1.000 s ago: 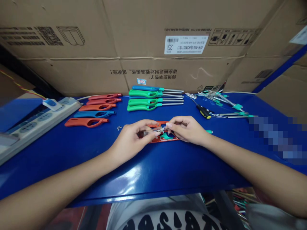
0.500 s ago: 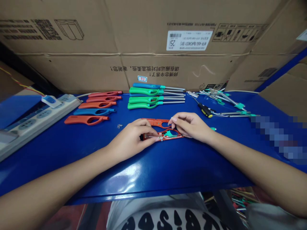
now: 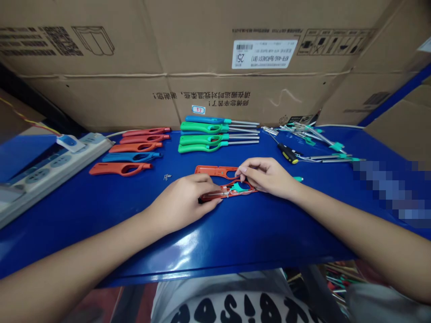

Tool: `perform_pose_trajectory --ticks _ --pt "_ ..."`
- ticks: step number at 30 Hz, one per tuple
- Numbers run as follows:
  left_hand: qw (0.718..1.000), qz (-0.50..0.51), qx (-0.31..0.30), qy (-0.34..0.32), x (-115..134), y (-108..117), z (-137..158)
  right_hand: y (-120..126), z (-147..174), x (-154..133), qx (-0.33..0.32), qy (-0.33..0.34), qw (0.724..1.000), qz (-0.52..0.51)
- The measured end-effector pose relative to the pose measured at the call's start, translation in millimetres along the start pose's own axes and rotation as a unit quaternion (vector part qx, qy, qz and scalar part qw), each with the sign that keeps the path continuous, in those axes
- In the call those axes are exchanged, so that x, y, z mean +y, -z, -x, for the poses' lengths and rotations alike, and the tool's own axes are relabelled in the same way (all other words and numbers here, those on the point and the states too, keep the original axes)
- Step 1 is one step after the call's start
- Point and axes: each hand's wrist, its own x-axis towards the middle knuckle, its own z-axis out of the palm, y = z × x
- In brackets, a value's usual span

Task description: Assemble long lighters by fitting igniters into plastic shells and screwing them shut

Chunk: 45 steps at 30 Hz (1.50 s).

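An opened orange lighter casing [image 3: 220, 193] lies on the blue table with a clear fuel tank, thin white wires and a turquoise trigger [image 3: 238, 187] inside. My left hand [image 3: 188, 199] grips its left end between thumb and fingers. The other orange casing half [image 3: 212, 171] lies just behind it. My right hand [image 3: 267, 178] is closed over the right end, thumb and forefinger pinched beside the loose half; whatever they pinch is hidden. Past that wrist a turquoise tip [image 3: 298, 179] pokes out.
Red, orange and blue handle shells [image 3: 123, 168] lie at left near a white power strip [image 3: 54, 166]. Several lighters with metal tubes [image 3: 202, 147] lie at the back. Small screws [image 3: 167, 177], a black-yellow screwdriver [image 3: 288, 154] and wired tube parts [image 3: 332, 158] lie around. A cardboard box [image 3: 202, 58] stands behind.
My left thumb and fingers have spread apart and drawn back from the fuel tank, showing more of it and of the rear casing half. My right hand is nearly still.
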Motion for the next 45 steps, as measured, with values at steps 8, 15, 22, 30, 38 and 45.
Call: perform_pose_trajectory --ticks 8,15,22,30,38,45 --pt "0.986 -0.164 -0.013 -0.025 8 0 5 1 0 -1 -0.006 0.003 1.0 0.019" --pt "0.953 -0.292 -0.001 -0.077 17 -4 6 1 1 0 -0.013 0.01 0.999 0.032" --pt "0.963 -0.261 0.012 -0.061 14 -5 6 2 0 2 -0.028 0.0 0.999 0.042" --pt "0.992 -0.118 0.012 -0.033 7 3 3 4 1 1 -0.032 0.0 0.999 0.043" --pt "0.995 -0.088 0.011 -0.046 5 5 3 4 0 1 -0.035 0.016 0.998 0.042" --pt "0.992 -0.122 -0.007 -0.038 9 6 3 4 1 -1 -0.037 0.019 0.998 0.044"
